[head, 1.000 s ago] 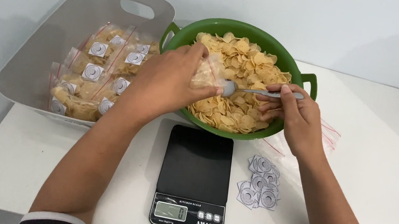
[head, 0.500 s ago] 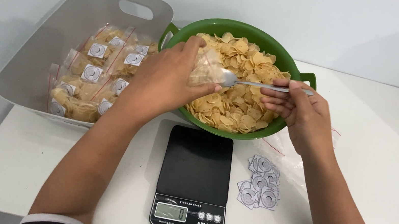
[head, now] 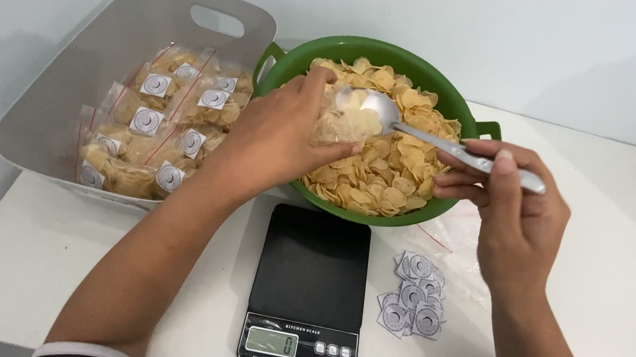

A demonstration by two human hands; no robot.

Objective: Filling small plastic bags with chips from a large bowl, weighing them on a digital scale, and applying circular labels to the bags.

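Over the green bowl point(head: 412, 207) we see both hands at work. Our left hand point(head: 278, 136) is curled around a small clear bag point(head: 341, 124), fingers and thumb pinching its mouth, held above the chips point(head: 385, 163) at the bowl's nine o'clock side. Our right hand point(head: 514, 208) is closed on the handle of a metal spoon point(head: 422, 131), thumb on top and fingers folded beneath, at the bowl's three o'clock rim. The spoon's head tilts up to the bag's opening and touches it, with chips showing through the bag just below.

At six o'clock from the bowl lies a black scale point(head: 311, 272) on the white surface point(head: 617, 267), nothing on its plate. At four o'clock sits a small heap of round stickers point(head: 412, 301), with loose clear bags point(head: 462, 230) near them under our right wrist. At nine o'clock stands a grey tub point(head: 77, 81) holding filled, stickered packets point(head: 151, 140), touching the bowl's handle side.
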